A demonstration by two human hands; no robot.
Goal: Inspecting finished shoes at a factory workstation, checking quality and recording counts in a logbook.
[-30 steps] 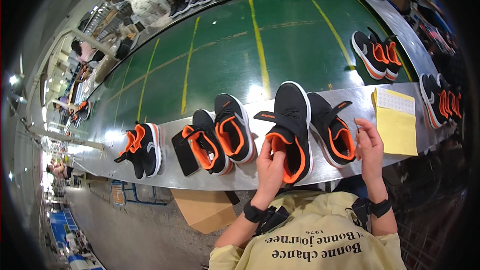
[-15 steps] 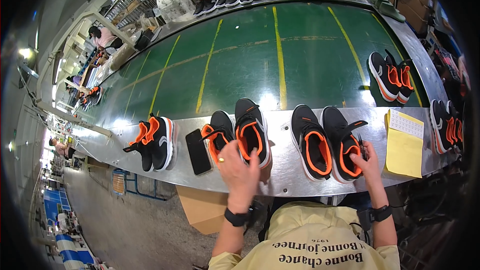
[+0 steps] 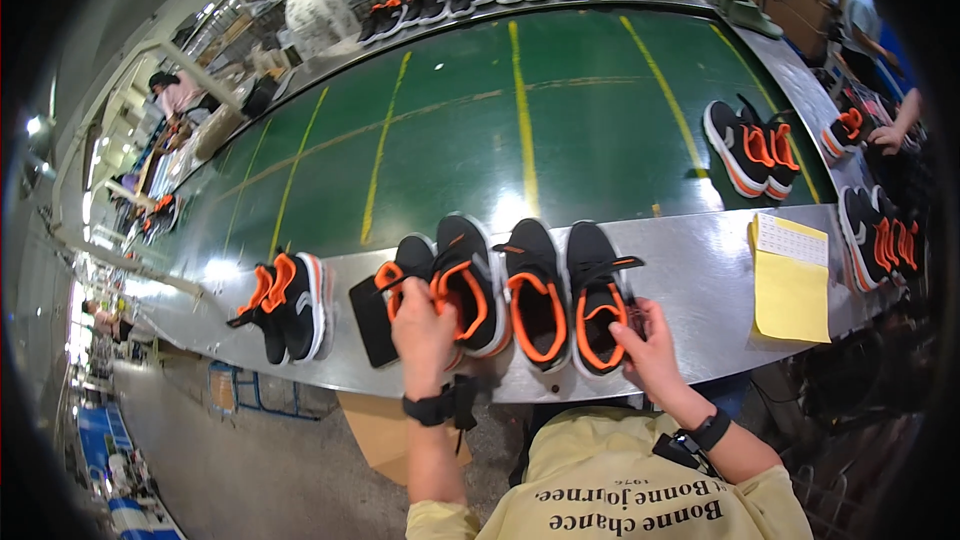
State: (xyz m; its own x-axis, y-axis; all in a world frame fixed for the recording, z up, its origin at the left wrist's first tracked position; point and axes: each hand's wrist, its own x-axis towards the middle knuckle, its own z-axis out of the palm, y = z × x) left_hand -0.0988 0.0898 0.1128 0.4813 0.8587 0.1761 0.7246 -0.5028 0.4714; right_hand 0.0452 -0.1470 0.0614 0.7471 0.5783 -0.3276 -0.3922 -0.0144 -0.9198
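Your left hand [image 3: 422, 332] partly hides one shoe [image 3: 413, 254] beneath, your right hand [image 3: 653, 348] another shoe [image 3: 593, 285]. I can't tell either grip.

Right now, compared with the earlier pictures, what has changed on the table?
The shoe pair nearest the right hand has moved left, close beside the pair by the phone. The left hand has let go of the moved pair's left shoe and is now at the phone-side pair. The right hand stays near the moved pair's right shoe. The phone and yellow paper look unmoved.
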